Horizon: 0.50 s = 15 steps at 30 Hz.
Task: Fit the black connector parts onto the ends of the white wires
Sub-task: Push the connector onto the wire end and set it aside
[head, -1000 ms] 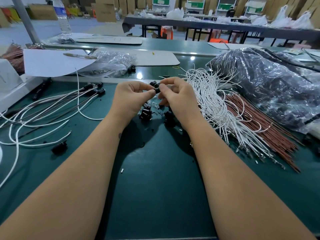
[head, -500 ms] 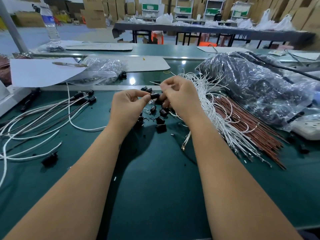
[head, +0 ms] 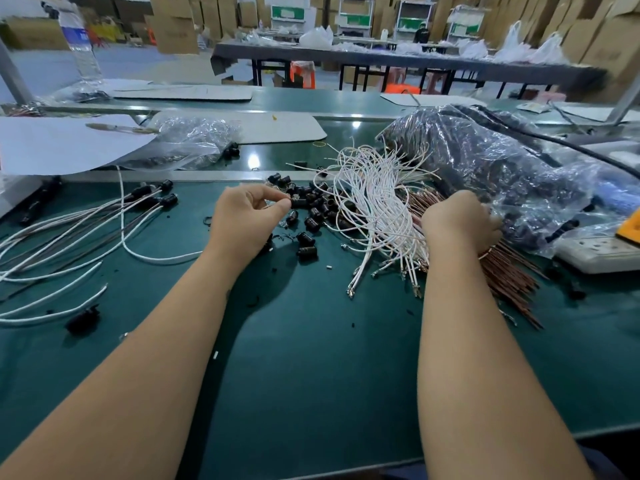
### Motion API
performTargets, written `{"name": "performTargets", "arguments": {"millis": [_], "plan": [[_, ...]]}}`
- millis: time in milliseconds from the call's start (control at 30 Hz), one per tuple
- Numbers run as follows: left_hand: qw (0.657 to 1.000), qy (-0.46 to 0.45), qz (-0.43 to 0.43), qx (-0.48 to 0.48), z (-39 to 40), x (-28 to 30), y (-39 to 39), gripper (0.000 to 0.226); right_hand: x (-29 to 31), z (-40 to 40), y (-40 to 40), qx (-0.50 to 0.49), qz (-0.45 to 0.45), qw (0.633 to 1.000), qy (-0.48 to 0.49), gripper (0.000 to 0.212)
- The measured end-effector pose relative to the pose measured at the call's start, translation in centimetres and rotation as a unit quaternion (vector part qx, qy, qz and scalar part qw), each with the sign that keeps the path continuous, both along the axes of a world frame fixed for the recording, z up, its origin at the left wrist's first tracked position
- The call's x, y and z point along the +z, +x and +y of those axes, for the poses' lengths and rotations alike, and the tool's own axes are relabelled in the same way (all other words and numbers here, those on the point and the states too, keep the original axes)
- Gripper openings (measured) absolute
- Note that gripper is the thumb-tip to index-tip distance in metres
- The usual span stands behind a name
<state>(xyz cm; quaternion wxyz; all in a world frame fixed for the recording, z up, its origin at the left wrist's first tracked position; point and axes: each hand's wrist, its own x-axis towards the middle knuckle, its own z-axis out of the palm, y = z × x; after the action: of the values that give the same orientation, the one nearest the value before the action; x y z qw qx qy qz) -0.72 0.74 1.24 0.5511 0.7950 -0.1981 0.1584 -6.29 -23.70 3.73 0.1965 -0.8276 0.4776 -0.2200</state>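
Green matting covers the workbench point(head: 311, 358) in the head view, the only view there is. The left hand point(head: 242, 220) pinches one black connector part point(head: 298, 203) between thumb and fingertips, just at the near edge of the loose pile of black connectors point(head: 320, 206). A white wire point(head: 152, 256) curves out from under that hand, though whether its end sits in the pinched part cannot be told. The right hand point(head: 457, 220) is curled down into the stock at the seam between the bundle of white wires point(head: 374, 202) and the brown wires point(head: 505, 271); its fingers are hidden, so whether they grip a wire cannot be told.

To the left lie the finished leads point(head: 86, 223), a small sheaf with black caps point(head: 166, 192) already on their far ends. That sheaf is small beside the white bundle, whose bare metal tips fan out toward the person. So the job looks early: a few leads fitted, most of the wires and a good heap of connectors still waiting. A clear bag point(head: 502, 174) of dark parts lies behind the right hand.
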Motion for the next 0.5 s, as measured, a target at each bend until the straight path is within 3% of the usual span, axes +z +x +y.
{"name": "performTargets", "arguments": {"millis": [167,500], "plan": [[1.0,-0.002,0.009,0.002,0.01,-0.13,0.08,0.01,-0.44,0.22,0.07,0.015,0.039,0.998,-0.038,0.034],[1.0,0.028,0.013,0.007,-0.07,-0.19,0.2,0.006,-0.47,0.65,0.47,-0.013,0.001,0.997,-0.08,0.023]]}}
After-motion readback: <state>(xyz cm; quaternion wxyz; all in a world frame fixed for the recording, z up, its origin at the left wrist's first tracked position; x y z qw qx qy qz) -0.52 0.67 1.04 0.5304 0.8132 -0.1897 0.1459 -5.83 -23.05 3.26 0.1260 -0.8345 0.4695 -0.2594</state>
